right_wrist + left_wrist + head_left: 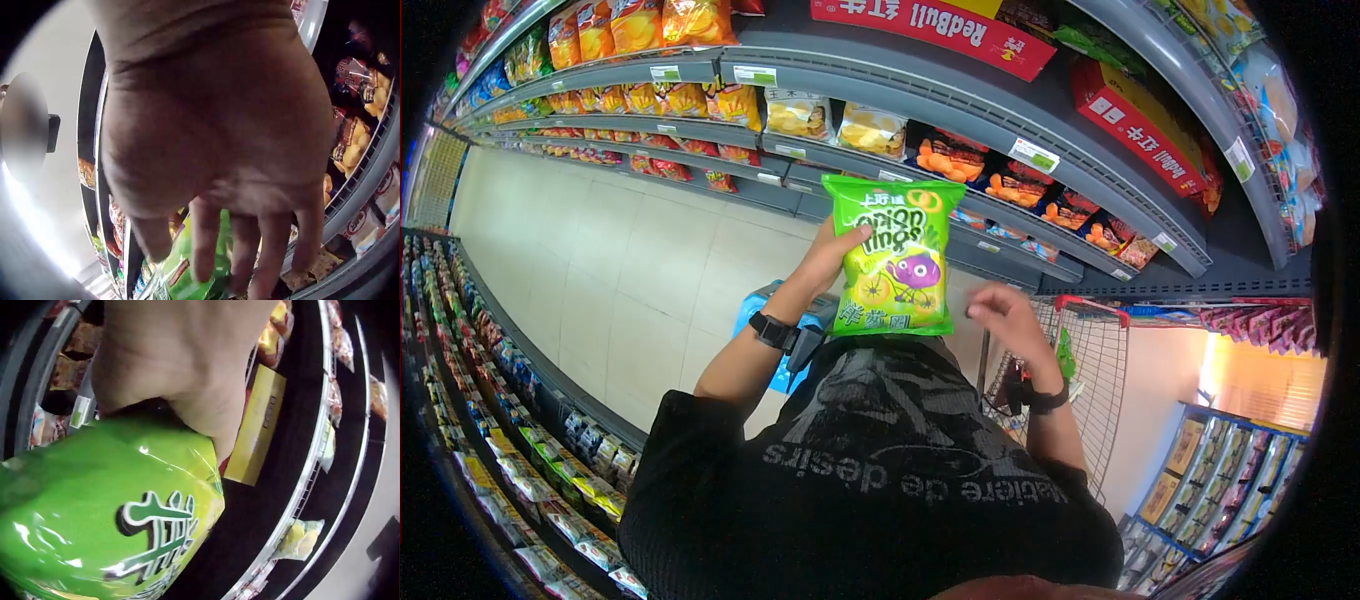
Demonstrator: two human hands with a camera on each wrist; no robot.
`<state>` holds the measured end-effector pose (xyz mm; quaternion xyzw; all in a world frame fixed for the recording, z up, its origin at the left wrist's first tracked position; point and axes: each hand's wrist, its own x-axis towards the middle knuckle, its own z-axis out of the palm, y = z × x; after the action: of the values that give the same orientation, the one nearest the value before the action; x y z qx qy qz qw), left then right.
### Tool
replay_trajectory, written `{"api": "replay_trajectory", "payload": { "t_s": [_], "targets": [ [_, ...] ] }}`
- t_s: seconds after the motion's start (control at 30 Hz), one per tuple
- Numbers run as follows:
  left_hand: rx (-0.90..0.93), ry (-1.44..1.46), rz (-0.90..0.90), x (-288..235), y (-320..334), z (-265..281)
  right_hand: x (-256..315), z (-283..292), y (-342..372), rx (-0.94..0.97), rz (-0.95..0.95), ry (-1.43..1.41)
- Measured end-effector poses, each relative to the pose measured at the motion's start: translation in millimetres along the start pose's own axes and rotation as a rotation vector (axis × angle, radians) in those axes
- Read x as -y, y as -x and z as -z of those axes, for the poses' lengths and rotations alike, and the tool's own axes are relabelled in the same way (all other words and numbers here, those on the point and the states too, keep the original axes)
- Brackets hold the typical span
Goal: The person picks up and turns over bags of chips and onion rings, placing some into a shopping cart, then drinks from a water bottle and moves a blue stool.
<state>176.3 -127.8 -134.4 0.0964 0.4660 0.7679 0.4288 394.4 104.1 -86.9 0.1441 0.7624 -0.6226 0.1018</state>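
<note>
A green bag of onion rings [900, 260] is held upright in front of the torso, its printed front facing the head camera. My left hand [828, 262] grips its left side, thumb lying across the front and the other fingers hidden behind. In the left wrist view that hand [181, 369] covers one edge of the shiny bag [94, 506]. To the right of the bag, apart from it, my right hand [1012, 322] is raised with loosely bent fingers and holds nothing. The right wrist view shows its palm [219, 125], with part of the green bag [206, 262] beyond the fingers.
Snack shelves [860, 110] curve across the front, stocked with chip bags and red RedBull boxes [940, 35]. A wire shopping cart [1090, 390] stands at the right. Something blue [785, 340] sits beside the left forearm. More stocked shelves [520, 450] line the left.
</note>
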Motion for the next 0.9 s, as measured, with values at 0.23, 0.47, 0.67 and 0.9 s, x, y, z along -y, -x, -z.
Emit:
{"api": "replay_trajectory", "payload": {
  "t_s": [0.23,0.47,0.67,0.9],
  "targets": [
    [0.107,-0.268,-0.176,-22,11,-49,-1,-32,-38,-0.102,0.259,-0.435],
    [0.121,-0.307,-0.186,-26,9,-61,-20,-26,-35,-0.197,0.238,-0.541],
    [0.19,-0.399,-0.211,-21,1,-77,-15,-17,-27,-0.37,0.188,-0.613],
    [0.251,-0.602,-0.242,-5,-7,-91,10,-9,-18,-0.576,0.162,-0.645]
  ]
}}
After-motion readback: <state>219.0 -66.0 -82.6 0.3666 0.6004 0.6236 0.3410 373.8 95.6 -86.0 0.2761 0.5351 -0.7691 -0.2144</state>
